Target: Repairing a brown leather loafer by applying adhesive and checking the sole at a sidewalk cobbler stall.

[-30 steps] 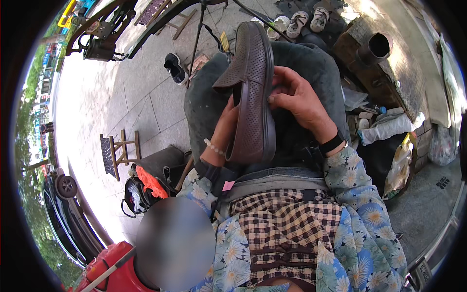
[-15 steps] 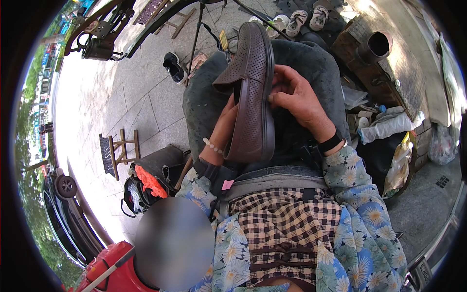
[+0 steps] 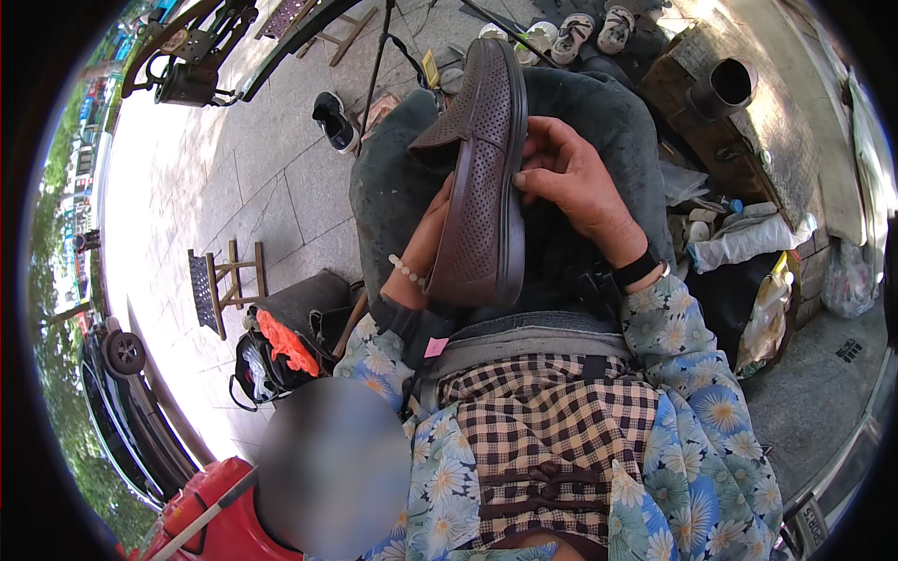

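A brown perforated slip-on shoe (image 3: pixel 479 187) stands over my lap, toe toward me, with its dark sole edge facing right. My left hand (image 3: pixel 436 220) supports it from the left. The fingers of that hand pass behind the shoe's upper and are mostly hidden. At the sole's right edge my right hand (image 3: pixel 578 178) has its fingers curled and its thumb pressed against the sole. Its fingertips are partly hidden by the sole. A dark cloth (image 3: pixel 402 187) covers my knees under both hands.
Ahead stands a black metal machine frame (image 3: pixel 201 70). A dark shoe (image 3: pixel 334 122) and a folding stool (image 3: pixel 224 285) are on the paving at left. To the right are a wooden box (image 3: pixel 692 103) with a brown cup-like container (image 3: pixel 725 89), and plastic bags (image 3: pixel 762 318).
The shoe has shifted slightly, its near end moving a little left. My right thumb has come closer against the sole edge; my left hand keeps its hold.
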Tool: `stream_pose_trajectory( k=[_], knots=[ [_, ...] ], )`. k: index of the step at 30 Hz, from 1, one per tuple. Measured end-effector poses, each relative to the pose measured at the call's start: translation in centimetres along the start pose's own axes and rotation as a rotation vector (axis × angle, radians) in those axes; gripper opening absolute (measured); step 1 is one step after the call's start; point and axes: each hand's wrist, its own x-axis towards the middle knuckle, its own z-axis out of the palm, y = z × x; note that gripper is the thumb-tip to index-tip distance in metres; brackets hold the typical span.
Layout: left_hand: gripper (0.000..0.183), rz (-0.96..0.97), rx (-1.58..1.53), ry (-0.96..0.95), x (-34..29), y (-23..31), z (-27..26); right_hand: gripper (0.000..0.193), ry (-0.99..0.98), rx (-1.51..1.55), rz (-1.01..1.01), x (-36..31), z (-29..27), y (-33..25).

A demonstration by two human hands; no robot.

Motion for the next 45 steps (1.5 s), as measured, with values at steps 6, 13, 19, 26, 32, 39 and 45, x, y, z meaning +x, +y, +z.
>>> stream_pose_trajectory(
  k=[6,13,19,26,32,39,45],
  knots=[
    [0.046,0.148,0.152,0.162,-0.8,2.2,2.6,0.065,-0.029,0.100,-0.035,0.0,-0.4,-0.1],
    [0.060,0.358,0.214,0.043,-3.4,4.4,3.5,0.069,-0.164,0.326,-0.111,0.2,0.0,0.7],
    [0.053,0.385,0.329,-0.007,-4.6,4.6,5.2,0.050,-0.066,0.426,0.222,-0.1,-0.3,0.6],
    [0.053,0.540,0.503,-0.049,-4.6,3.7,5.1,0.045,-0.251,0.638,0.301,0.1,-0.9,1.8],
    [0.053,0.576,0.546,-0.045,-4.7,3.6,5.5,0.046,-0.346,0.733,0.350,-0.1,-0.4,1.1],
    [0.047,0.333,0.249,0.079,-4.0,2.8,6.1,0.043,-0.209,0.711,0.317,0.5,-0.5,2.0],
    [0.045,0.115,-0.275,0.028,-2.9,1.8,5.1,0.040,-0.138,0.581,0.385,0.9,-0.7,2.7]
  ],
)
